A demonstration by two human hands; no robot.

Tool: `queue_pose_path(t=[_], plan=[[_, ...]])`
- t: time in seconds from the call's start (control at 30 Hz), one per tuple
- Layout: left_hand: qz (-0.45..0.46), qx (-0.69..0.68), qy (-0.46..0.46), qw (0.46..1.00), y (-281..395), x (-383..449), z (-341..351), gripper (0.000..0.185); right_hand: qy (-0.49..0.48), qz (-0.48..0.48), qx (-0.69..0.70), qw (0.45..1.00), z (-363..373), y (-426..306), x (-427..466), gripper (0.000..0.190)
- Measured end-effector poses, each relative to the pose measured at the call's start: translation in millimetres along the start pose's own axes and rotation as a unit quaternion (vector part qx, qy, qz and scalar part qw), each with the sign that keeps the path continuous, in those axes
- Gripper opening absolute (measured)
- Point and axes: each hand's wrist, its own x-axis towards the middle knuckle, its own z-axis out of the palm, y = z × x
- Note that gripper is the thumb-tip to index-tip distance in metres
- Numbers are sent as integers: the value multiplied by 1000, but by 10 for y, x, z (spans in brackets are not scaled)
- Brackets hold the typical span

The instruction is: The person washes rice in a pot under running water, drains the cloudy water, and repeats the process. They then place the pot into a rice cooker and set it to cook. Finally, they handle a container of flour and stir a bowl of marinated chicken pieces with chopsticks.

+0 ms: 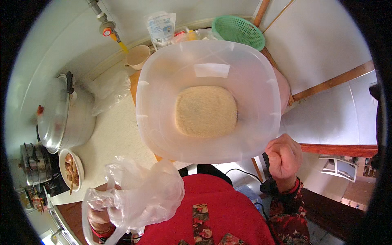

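Observation:
A large translucent plastic tub [165,128] stands before me, its bottom covered by pale grain that looks like rice [206,111]. At the lower left, my left hand [102,205] holds a crumpled clear plastic bag [150,196], whose film partly covers the fingers. My right hand [284,156] is curled into a fist close by the tub's lower right rim; whether it touches the rim cannot be told, and no object shows in it.
Left on the counter are a big lidded metal pot [76,116], a bowl of food with chopsticks [80,165] and a crumpled plastic bag [113,92]. Behind the tub stand a cup [138,57], a printed pouch [161,27] and a green plastic basket [239,32]. A gas valve [107,29] is on the wall.

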Motion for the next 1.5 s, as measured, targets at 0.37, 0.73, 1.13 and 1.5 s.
queue_pose_path(t=[0.37,0.73,1.13,1.5], plan=[[154,2,93,984,189,-206,68,47,1,-44,67,997,31,73,36,22],[468,18,-64,881,1432,56,897,43,57,-42,80,994,-36,95,-67,22],[371,670,-255,590,1179,811,2612,54,157,442,-18,883,390,1789,-1131,54],[324,680,-474,457,529,1207,2780,53,189,615,295,706,705,2689,-1337,34]])
